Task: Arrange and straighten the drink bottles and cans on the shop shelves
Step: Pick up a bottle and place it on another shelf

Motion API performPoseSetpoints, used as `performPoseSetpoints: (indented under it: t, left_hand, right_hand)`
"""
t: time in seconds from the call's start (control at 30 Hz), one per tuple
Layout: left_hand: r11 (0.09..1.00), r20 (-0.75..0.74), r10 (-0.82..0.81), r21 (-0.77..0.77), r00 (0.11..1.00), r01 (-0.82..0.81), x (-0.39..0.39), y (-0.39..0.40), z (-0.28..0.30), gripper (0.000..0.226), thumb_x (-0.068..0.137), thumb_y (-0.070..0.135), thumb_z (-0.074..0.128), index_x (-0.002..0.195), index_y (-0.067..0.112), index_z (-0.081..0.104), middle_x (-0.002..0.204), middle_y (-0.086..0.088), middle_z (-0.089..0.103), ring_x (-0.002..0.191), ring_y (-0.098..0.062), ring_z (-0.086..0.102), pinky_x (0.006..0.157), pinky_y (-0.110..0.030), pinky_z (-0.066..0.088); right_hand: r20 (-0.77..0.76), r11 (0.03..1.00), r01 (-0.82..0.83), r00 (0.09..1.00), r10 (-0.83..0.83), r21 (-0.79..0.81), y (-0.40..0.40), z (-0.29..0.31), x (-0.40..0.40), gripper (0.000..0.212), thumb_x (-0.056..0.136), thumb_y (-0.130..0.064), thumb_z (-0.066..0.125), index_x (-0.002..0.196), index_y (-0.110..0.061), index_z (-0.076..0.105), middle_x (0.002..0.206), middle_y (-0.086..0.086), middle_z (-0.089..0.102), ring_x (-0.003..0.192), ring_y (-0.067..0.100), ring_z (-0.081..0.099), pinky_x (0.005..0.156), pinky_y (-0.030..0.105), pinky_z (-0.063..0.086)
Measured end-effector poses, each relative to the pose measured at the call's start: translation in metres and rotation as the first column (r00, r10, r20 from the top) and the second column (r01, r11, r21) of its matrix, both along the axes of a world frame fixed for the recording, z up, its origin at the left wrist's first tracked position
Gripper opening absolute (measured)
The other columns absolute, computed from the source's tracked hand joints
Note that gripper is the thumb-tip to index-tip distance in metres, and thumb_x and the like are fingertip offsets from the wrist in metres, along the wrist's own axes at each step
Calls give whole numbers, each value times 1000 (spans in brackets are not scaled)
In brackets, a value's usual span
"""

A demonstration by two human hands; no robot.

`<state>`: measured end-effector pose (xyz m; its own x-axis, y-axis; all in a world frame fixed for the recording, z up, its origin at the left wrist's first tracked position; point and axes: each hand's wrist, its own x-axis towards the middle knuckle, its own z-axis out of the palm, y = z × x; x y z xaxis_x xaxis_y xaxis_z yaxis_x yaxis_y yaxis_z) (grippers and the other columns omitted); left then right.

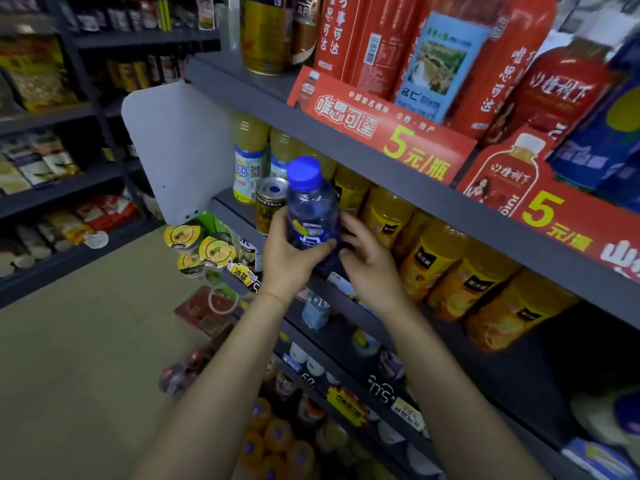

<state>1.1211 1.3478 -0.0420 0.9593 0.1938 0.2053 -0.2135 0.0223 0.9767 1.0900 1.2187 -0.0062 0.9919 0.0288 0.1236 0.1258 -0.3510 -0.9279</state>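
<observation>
While the left hand (287, 261) grips the upright blue bottle (310, 206) (blue-capped), the right hand (372, 268) touches its side.

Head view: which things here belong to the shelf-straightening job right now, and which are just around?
In the job:
- clear blue plastic bottle with blue cap, gripped by left hand, right hand touching it
- gold can
- orange juice bottles

Just around:
- red price sign
- lidded yellow-topped cups
- white shelf end panel

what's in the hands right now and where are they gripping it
A blue-capped bottle, gripped round its lower body by the left hand; the right hand touches its other side.
</observation>
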Motion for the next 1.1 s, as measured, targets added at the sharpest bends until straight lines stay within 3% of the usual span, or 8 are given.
performPoseSetpoints:
  t: [0.13,0.27,0.37,0.5,0.67,0.73,0.9,1.1]
  left_hand:
    - [968,-52,53,-241,997,-64,-36,-1,21,54,74,0,82,120,5,55,114,-10,71,100,-18,70,84,-29,56]
    - [942,-98,-11,-335,995,-22,-84,-18,45,36,82,20,77,114,10,63,106,-7,74,93,-21,72,80,-34,58]
    - [956,-100,-27,-292,995,-3,-141,-55,53,38,78,41,76,106,16,68,100,-6,75,90,-22,72,79,-36,58]
    - [990,-149,-2,-141,989,-19,-229,-132,36,8,94,35,62,90,30,57,74,27,70,73,11,66,68,-12,51]
    - [999,-294,-2,36,956,13,-321,-226,4,34,101,48,43,94,23,66,82,16,67,69,13,62,65,-6,44]
    - [995,-345,-28,84,938,61,-350,-254,-3,40,102,49,39,92,25,69,84,12,71,72,4,65,69,-17,47]
    - [995,-378,-96,-14,921,98,-399,-303,3,37,102,42,43,99,19,71,80,13,73,64,11,65,51,-6,45]
    - [939,-489,-341,-222,803,264,-444,-334,-26,48,97,51,49,120,13,66,106,-9,74,78,-15,70,54,-23,54]
  right_hand:
    - [58,998,-57,997,55,34,-6,15,-33,53,96,2,52,139,-30,48,122,-24,51,103,-28,47,82,0,42]
    - [119,995,-94,989,90,25,-38,22,-80,39,99,-17,56,136,-28,53,130,-17,57,115,-12,53,93,10,45]
    - [70,977,-158,986,149,140,-77,22,-130,29,101,-22,51,130,-23,58,119,-10,66,105,1,64,85,18,52]
    - [-6,948,-233,971,240,217,-136,-2,-205,32,94,-37,62,125,-35,56,116,-13,68,106,-1,65,89,23,53]
    - [-192,939,-110,965,180,326,-219,-45,-302,52,74,-32,72,123,-31,55,115,-5,70,104,11,68,92,35,55]
    - [-303,898,2,942,147,440,-255,-49,-337,54,70,-30,67,123,-22,60,111,4,73,98,21,71,89,40,56]
    - [-414,799,146,900,139,584,-313,-53,-397,30,91,-36,63,114,-18,65,98,8,76,87,27,72,86,43,55]
    - [-493,697,376,869,-37,611,-335,-75,-455,92,60,-84,62,121,-15,66,109,14,73,98,33,68,95,50,51]
